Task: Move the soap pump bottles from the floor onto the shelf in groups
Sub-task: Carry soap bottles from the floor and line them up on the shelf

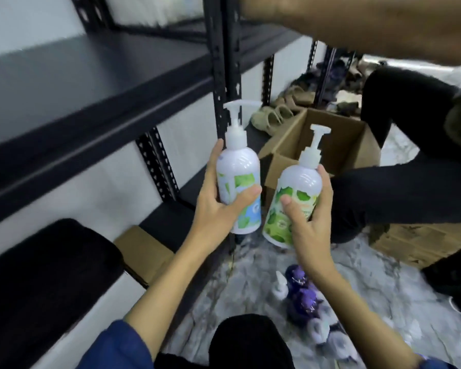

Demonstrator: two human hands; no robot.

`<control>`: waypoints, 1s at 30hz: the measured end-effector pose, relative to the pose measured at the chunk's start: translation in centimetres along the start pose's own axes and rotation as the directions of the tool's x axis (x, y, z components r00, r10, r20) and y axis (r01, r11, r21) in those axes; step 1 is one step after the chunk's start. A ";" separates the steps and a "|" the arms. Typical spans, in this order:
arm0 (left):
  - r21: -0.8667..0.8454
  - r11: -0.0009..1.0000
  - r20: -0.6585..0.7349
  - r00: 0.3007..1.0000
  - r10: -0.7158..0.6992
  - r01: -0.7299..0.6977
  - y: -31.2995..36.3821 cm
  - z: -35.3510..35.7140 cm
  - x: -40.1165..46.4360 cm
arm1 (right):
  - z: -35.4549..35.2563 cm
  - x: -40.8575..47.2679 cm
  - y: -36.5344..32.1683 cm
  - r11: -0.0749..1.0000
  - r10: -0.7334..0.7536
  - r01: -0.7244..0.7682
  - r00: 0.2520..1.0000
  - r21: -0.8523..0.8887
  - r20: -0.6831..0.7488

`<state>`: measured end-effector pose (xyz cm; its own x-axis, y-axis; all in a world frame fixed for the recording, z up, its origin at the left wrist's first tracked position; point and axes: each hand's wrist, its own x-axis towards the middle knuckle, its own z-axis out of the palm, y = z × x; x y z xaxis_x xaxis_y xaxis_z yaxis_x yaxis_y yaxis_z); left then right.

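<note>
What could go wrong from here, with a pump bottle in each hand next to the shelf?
1. Another person's arm reaches across just above; lifting the left hand's bottle or the right hand's bottle toward the shelf could bump it.
2. The tall pump heads could catch on the black upright post.
3. The purple bottles stand close by the knee on the floor and could be knocked over.

two white pump bottles (238,179) (294,203), one cardboard box (322,145)

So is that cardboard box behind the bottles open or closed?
Open. The box has its flaps folded outward and its brown inside walls show. Whether anything is in it cannot be told.
</note>
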<state>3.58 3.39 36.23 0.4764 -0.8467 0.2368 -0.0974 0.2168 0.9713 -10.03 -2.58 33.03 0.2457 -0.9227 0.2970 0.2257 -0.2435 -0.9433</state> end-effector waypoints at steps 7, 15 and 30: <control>0.075 0.960 -0.126 0.953 0.277 -0.269 9.5 -2.0 -0.1 | 4.9 3.0 -8.7 0.975 -0.174 0.152 0.975 0.159 0.135; 0.230 0.902 -0.314 0.850 0.423 -0.364 17.4 -5.3 -2.9 | 9.8 4.0 -14.3 0.951 -0.254 0.191 0.930 0.242 0.265; 0.439 0.837 -0.476 0.706 0.524 -0.326 24.8 -14.2 0.5 | 21.9 8.9 -21.0 0.935 -0.341 0.211 0.750 0.283 0.567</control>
<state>13.86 15.22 60.13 0.7012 -0.2527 0.6667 -0.6204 0.2447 0.7452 8.04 0.89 58.72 0.6415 -0.4396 0.6286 0.5302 -0.3381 -0.7775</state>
